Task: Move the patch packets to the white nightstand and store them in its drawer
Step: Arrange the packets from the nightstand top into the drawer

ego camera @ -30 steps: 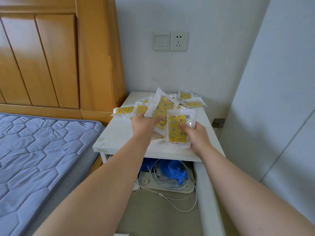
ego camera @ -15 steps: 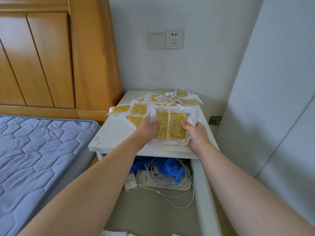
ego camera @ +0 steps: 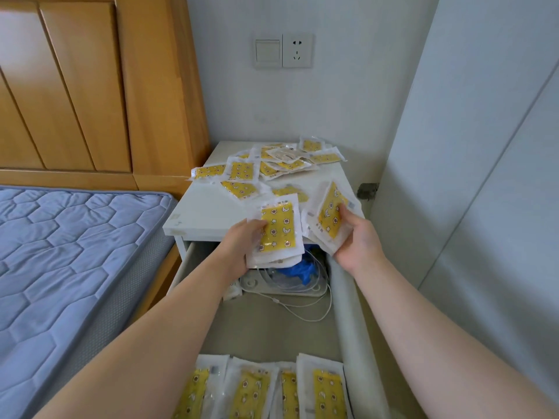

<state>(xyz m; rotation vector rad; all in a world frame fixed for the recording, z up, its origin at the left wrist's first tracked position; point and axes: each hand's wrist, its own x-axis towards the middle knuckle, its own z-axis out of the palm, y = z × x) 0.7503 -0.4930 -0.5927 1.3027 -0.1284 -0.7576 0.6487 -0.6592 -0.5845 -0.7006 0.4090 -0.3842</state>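
Our left grip (ego camera: pixel 239 252) clasps a stack (ego camera: pixel 276 234) of patch packets, fingers curled behind it, over the back of the open drawer (ego camera: pixel 344 297), just in front of the bench (ego camera: pixel 205 213) edge. Our right grip (ego camera: pixel 358 240) pinches a second stack (ego camera: pixel 329 217), tilted, thumb on its yellow face, near the bench's front right corner. Loose packets (ego camera: pixel 242 170) lie scattered on the bench toward the wall. Stored packets (ego camera: pixel 320 391) lie side by side at the drawer's near end; cables (ego camera: pixel 302 309) and a blue bundle (ego camera: pixel 299 269) sit at its back.
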